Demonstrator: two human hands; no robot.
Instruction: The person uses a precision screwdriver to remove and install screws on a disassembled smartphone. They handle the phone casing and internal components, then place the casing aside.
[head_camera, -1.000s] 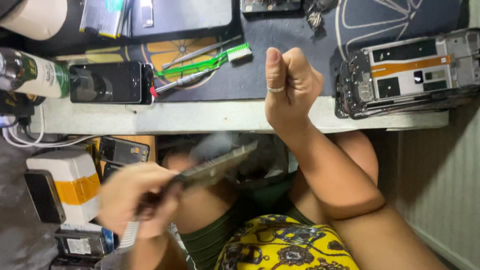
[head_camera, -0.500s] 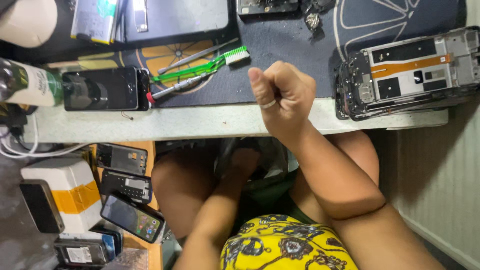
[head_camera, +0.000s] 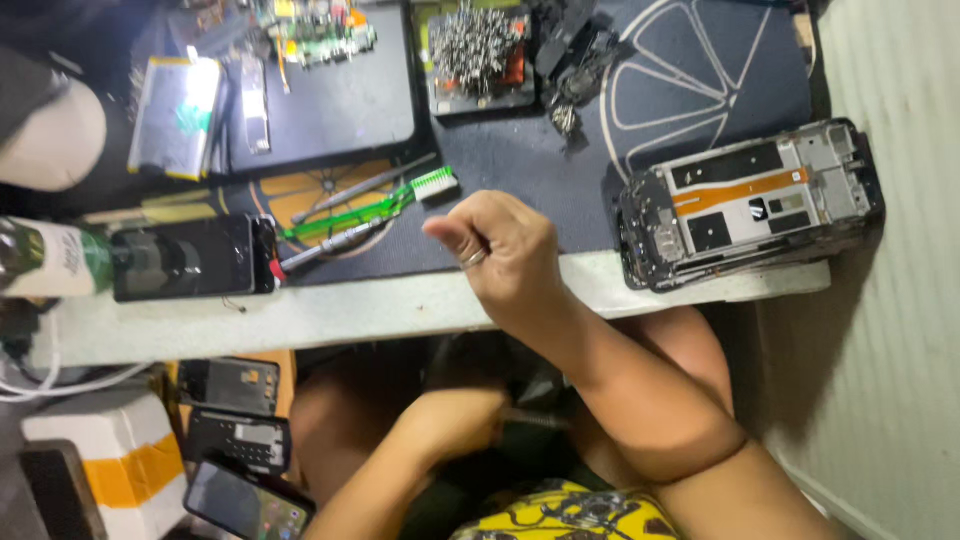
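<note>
Head view: right hand (head_camera: 500, 255) at table edge (head_camera: 330, 315)

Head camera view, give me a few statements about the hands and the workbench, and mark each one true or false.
1. The right hand is closed in a fist over the bench edge. True.
2. The green-handled toothbrush lies on the dark work mat. True.
3. The left hand rests on the mat. False: it is down in the lap, below the bench.
4. The opened grey phone frame sits in the right hand. False: it lies on the bench, apart from that hand.
</note>
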